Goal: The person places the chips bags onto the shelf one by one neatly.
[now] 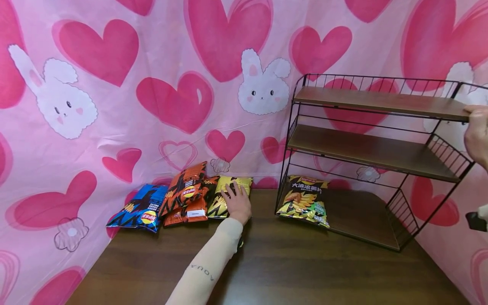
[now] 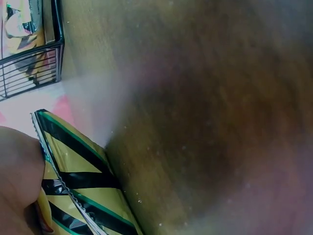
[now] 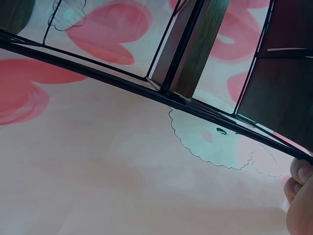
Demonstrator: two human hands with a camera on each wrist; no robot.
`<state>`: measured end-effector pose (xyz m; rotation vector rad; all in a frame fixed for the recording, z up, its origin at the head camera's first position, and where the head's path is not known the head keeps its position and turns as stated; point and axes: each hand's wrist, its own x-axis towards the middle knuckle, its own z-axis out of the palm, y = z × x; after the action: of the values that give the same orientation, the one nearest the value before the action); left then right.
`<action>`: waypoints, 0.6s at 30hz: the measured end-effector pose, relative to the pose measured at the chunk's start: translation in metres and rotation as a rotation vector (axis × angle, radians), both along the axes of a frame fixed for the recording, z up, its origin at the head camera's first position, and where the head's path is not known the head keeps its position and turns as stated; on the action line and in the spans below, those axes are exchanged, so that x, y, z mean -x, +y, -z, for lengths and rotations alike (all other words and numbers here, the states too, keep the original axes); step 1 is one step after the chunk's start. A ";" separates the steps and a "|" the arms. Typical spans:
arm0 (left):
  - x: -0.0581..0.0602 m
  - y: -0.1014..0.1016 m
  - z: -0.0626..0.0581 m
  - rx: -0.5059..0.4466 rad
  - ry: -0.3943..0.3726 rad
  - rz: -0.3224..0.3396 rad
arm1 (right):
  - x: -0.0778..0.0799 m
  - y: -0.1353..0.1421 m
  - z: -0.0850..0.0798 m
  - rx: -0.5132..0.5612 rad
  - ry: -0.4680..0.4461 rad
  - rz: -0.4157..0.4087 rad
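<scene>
My left hand [image 1: 237, 202] lies over a yellow chip bag [image 1: 218, 203], fingers spread across its front. A small yellow and black piece shows below the wrist; the forearm hides the rest of it. In the left wrist view, part of the hand [image 2: 19, 171] touches a yellow bag with black stripes [image 2: 80, 178]. At the right edge of the head view, my right hand [image 1: 478, 133] grips the top board's corner of a three-tier shelf rack [image 1: 373, 101]. The right wrist view shows curled fingers [image 3: 301, 181] at the rack's black frame [image 3: 122, 88].
Left of the yellow bag are orange chip bags [image 1: 187, 190], stacked, and a blue chip bag [image 1: 142, 207]. Another yellow-black chip bag [image 1: 304, 201] stands on the rack's bottom board at its left end. Behind the brown table [image 1: 282, 262] hangs a pink heart-print cloth [image 1: 160, 55].
</scene>
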<state>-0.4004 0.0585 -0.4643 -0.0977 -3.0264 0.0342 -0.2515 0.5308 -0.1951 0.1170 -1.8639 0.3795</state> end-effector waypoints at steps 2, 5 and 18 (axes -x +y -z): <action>-0.001 0.001 -0.001 -0.009 0.022 0.002 | 0.000 0.001 0.000 -0.080 0.009 0.033; -0.003 0.001 -0.004 -0.009 0.040 0.007 | 0.000 0.001 0.000 -0.069 0.003 0.027; -0.009 -0.007 -0.032 -0.269 0.135 0.047 | -0.002 -0.003 -0.004 0.175 -0.092 0.012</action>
<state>-0.3919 0.0515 -0.4327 -0.1366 -2.8603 -0.3535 -0.2493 0.5274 -0.1907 -0.0309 -1.9122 0.5451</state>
